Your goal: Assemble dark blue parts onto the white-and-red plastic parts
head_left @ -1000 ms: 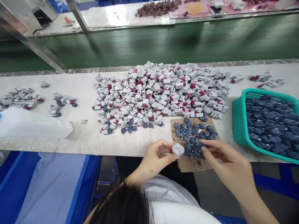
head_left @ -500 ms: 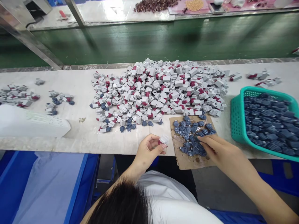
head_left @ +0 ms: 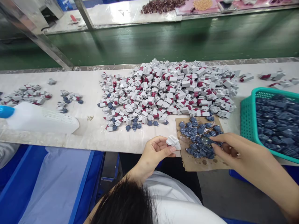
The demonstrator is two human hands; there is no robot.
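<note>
on the desk (head_left: 116, 140) before us we see a heap of parts (head_left: 168, 88) in the middle, with a cardboard sheet (head_left: 196, 165) in front of its right half and pieces (head_left: 192, 132) on that sheet. to the right of both stands a basket (head_left: 246, 119) holding loose items (head_left: 277, 124); at our left a bottle (head_left: 44, 119) lies in front of a smaller cluster (head_left: 25, 95). behind the desk is a belt (head_left: 144, 43).

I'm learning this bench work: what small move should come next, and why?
Probably lift one of the blue pieces off the cardboard with the right hand: its fingers are at them, while the left hand holds a grey part. Whether the fingers grip one is unclear.
</note>
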